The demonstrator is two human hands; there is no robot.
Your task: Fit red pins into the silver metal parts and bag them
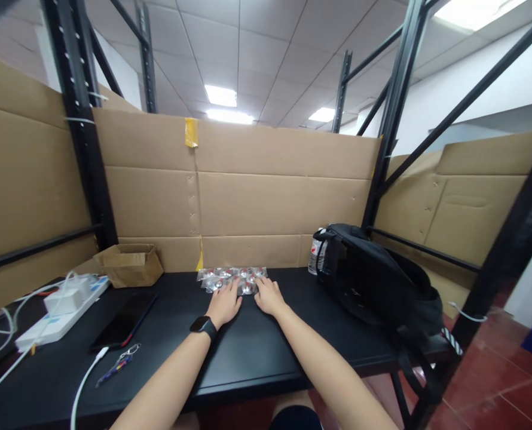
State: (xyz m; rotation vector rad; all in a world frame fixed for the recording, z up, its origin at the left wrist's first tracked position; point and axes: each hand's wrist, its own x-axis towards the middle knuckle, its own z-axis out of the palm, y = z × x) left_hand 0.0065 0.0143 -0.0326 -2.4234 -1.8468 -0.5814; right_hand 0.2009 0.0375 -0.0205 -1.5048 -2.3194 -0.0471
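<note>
one wide view looks out from the person's head, above the near edge of the flat black tabletop (257,358), facing forward and down. it meets the tall brown corrugated cardboard panel (257,203) nearly square on, reaching up to the white tiled ceiling (259,36). the bare left hand (225,303) and bare right hand (269,295) show small, below centre.
</note>
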